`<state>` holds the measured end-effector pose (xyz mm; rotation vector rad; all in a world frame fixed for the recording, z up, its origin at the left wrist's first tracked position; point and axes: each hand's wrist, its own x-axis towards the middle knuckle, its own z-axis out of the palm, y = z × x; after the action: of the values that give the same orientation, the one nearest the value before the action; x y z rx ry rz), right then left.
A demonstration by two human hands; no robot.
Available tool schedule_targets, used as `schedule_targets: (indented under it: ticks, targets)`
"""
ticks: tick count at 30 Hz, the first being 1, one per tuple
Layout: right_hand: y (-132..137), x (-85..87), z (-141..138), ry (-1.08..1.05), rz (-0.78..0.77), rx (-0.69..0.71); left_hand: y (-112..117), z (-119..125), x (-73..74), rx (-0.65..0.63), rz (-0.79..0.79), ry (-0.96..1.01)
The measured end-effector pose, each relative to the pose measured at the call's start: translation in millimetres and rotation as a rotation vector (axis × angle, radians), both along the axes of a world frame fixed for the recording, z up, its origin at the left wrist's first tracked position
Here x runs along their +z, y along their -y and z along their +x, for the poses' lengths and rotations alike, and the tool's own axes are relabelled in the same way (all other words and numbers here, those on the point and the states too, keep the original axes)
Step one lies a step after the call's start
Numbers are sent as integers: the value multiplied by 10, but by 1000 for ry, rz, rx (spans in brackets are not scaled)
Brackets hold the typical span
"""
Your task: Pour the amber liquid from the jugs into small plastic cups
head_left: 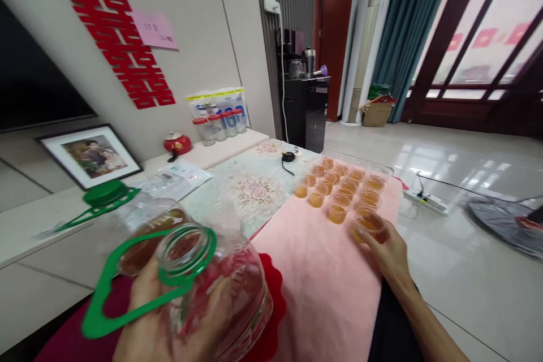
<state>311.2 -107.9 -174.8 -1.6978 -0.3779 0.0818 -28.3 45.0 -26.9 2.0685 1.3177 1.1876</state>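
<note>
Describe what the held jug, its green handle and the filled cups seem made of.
Held jug: probably plastic, clear and glossy with bright highlights.
Green handle: likely smooth, opaque plastic, evenly colored.
Filled cups: seemingly thin, clear plastic; amber shows through.

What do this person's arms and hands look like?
Both are human hands without gloves: the left hand and the right hand. The slim right forearm shows no sleeve, watch or cables. The left forearm is outside the picture.
</note>
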Motion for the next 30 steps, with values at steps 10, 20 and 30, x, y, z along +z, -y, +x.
schedule_targets:
  ticks: [10,20,30]
  targets:
    - [-46,458,-531,59,29,283,83,137,137,-84,-3,67]
    - [-818,1791,-979,794,36,591,127,210,91,-52,26,109]
    - [-1223,2378,-1168,1183,128,740,74,156,-33,-57,186,-15]
